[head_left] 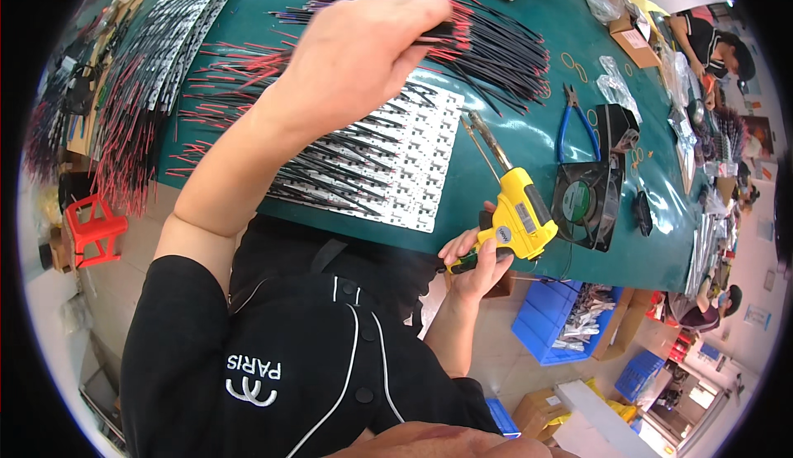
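My right hand [479, 261] is wrapped round the grip of a yellow soldering gun [522, 220], its metal tip pointing up towards the sheet of boards. My left hand [359, 57] reaches across that sheet to a pile of black wires with red ends [504, 53]. Its thumb and fingers close on wire ends at the pile's left side; how many is hidden. Beneath my left forearm lies the white sheet of small circuit boards [417, 173], with rows of black wires [330, 177] laid over it, their red ends pointing left.
Right of the soldering gun are blue-handled pliers [577, 128] and a black fan [588, 202]. More wired board sheets [178, 28] hang over the table's left edge. A red stool [92, 228] and blue bin [547, 322] stand on the floor. Other people work at the right.
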`<state>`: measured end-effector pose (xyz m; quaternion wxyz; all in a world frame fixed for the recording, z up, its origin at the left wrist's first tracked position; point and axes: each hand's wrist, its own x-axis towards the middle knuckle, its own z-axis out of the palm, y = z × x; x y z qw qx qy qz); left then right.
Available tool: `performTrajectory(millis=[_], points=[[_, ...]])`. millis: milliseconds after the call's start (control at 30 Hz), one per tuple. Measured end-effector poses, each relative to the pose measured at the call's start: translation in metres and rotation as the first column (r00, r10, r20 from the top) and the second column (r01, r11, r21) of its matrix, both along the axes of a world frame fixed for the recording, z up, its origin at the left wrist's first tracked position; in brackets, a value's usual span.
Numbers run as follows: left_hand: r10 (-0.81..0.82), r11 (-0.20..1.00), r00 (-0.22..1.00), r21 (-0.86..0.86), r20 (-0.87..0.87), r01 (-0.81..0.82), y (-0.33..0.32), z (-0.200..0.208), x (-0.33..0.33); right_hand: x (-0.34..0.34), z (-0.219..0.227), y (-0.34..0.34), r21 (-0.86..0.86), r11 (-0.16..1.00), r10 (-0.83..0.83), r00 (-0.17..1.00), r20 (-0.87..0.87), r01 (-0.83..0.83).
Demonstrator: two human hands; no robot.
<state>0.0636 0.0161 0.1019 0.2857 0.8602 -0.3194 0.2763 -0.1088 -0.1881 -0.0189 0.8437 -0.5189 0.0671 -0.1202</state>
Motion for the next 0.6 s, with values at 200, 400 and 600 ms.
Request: performTrajectory(millis=[200, 400, 600], points=[[0.058, 0.998, 0.998, -0.031, -0.035, -0.059, -0.002, -0.002, -0.012, -0.006, -0.006, -0.001, 0.003, 1.0, -0.003, 1.0, -0.007, 0.003], [-0.065, 0.994, 0.888, 0.046, -0.456, 0.096, -0.029, -0.099, 0.007, -0.006, -0.004, 0.001, -0.095, 0.995, 0.003, 0.998, -0.055, -0.008], [-0.029, 0.995, 0.87, 0.068, -0.492, 0.071, -0.031, -0.106, 0.006, -0.009, -0.011, -0.003, -0.026, 0.999, 0.039, 0.999, -0.025, -0.039]])
